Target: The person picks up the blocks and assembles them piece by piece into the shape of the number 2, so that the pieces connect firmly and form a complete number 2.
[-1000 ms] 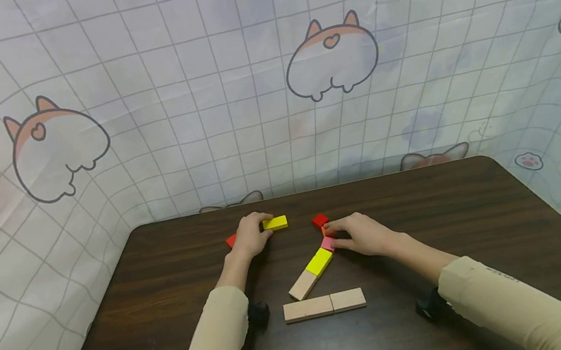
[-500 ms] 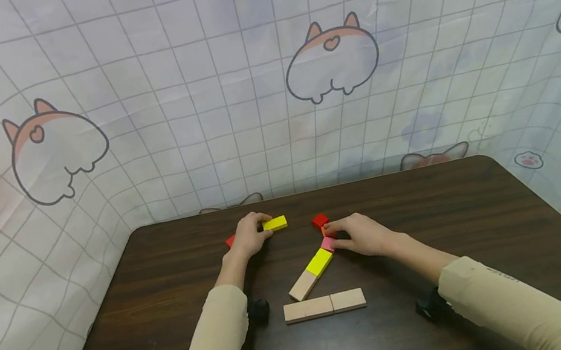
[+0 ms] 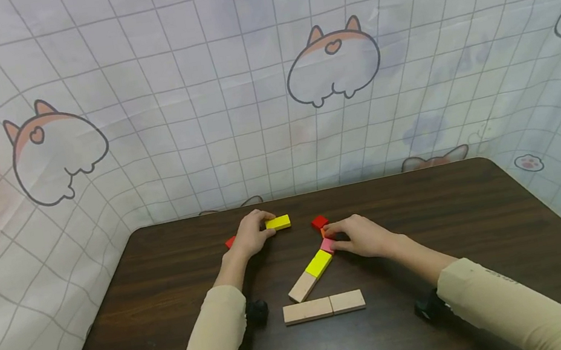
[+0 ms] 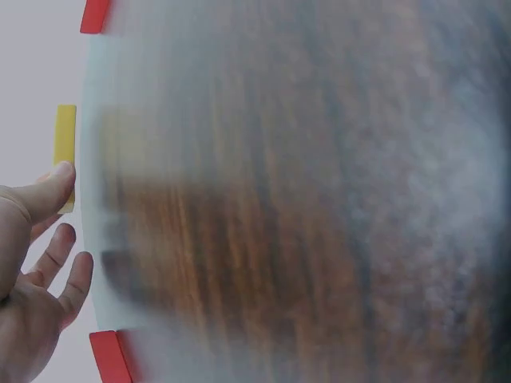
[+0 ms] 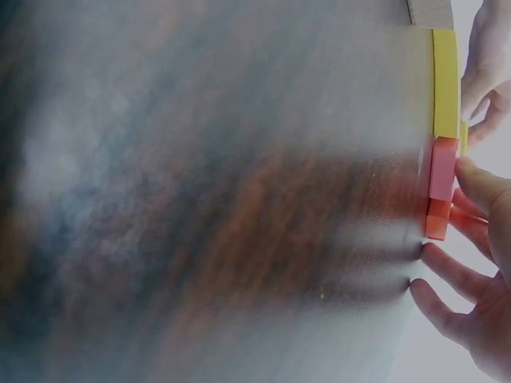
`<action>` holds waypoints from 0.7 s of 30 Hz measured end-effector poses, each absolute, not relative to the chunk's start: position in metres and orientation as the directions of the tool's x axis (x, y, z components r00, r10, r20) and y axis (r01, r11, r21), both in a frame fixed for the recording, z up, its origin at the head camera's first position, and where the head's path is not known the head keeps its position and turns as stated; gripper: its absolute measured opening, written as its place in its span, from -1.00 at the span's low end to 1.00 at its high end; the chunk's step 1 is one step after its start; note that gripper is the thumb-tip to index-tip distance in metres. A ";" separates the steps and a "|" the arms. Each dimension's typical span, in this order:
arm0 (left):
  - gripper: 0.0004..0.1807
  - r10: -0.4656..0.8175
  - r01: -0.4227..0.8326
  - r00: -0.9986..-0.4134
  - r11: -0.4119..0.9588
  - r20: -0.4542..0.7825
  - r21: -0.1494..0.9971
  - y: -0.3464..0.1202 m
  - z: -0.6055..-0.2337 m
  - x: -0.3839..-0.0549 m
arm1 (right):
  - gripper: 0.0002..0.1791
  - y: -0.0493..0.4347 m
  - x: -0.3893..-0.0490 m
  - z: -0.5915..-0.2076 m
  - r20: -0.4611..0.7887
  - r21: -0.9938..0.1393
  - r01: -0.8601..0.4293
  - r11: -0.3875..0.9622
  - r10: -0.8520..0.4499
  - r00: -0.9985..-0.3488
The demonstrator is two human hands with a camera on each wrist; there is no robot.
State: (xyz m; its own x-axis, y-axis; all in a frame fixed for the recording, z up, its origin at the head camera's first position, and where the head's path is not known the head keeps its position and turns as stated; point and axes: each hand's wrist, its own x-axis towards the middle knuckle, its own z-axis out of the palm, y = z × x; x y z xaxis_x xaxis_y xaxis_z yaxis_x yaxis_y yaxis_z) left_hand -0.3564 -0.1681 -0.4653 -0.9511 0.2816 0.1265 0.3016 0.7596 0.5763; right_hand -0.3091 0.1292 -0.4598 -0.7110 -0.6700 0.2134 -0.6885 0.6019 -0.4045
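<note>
In the head view my left hand [image 3: 251, 234] pinches the left end of a yellow block [image 3: 279, 223] near the table's back edge. The left wrist view shows the thumb against that yellow block [image 4: 65, 132]. My right hand [image 3: 364, 236] has its thumb at a pink block [image 3: 327, 245] and its index finger at a small orange block [image 3: 324, 233]. A red block [image 3: 319, 221] lies just beyond the orange one. Towards me the slanting row continues with a bright yellow block [image 3: 319, 264] and a plain wooden block [image 3: 302, 286]. The right hand's contact is partly hidden.
Two plain wooden blocks [image 3: 307, 311] lie end to end in front of the slanting row. Another red block [image 3: 230, 242] shows partly behind the left hand. The dark wooden table [image 3: 168, 303] meets a patterned cloth [image 3: 227, 116] behind.
My left hand's yellow block has shifted slightly to the right. The right hand stays at the pink and orange blocks, and the other blocks show no clear movement.
</note>
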 end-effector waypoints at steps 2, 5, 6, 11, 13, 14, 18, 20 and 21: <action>-0.63 0.296 0.316 -0.946 0.752 0.133 0.579 -0.167 -0.463 -0.356 | -0.64 0.129 -0.309 -0.459 0.213 -0.405 -0.689 0.601 -0.671 -0.710; -0.62 0.311 0.331 -0.940 0.741 0.139 0.585 -0.164 -0.460 -0.356 | -0.64 0.129 -0.309 -0.459 0.214 -0.407 -0.690 0.599 -0.672 -0.709; -0.62 0.315 0.337 -0.938 0.737 0.144 0.586 -0.162 -0.459 -0.356 | -0.64 0.129 -0.309 -0.459 0.215 -0.408 -0.690 0.598 -0.672 -0.709; -0.62 0.331 0.369 -0.927 0.718 0.178 0.590 -0.152 -0.454 -0.355 | -0.64 0.131 -0.310 -0.461 0.217 -0.400 -0.690 0.603 -0.669 -0.711; -0.62 0.339 0.381 -0.922 0.712 0.187 0.590 -0.148 -0.453 -0.354 | -0.64 0.131 -0.310 -0.462 0.215 -0.395 -0.690 0.606 -0.670 -0.711; -0.63 0.343 0.389 -0.919 0.710 0.193 0.587 -0.146 -0.453 -0.353 | -0.64 0.132 -0.311 -0.462 0.213 -0.397 -0.689 0.606 -0.670 -0.711; -0.63 0.345 0.387 -0.919 0.711 0.189 0.587 -0.140 -0.452 -0.352 | -0.64 0.132 -0.311 -0.463 0.208 -0.406 -0.689 0.600 -0.674 -0.709; -0.63 0.341 0.381 -0.922 0.712 0.183 0.590 -0.138 -0.453 -0.352 | -0.64 0.132 -0.311 -0.464 0.207 -0.413 -0.690 0.595 -0.676 -0.707; -0.63 0.339 0.375 -0.924 0.710 0.178 0.596 -0.137 -0.454 -0.351 | -0.64 0.132 -0.311 -0.464 0.208 -0.413 -0.690 0.594 -0.676 -0.707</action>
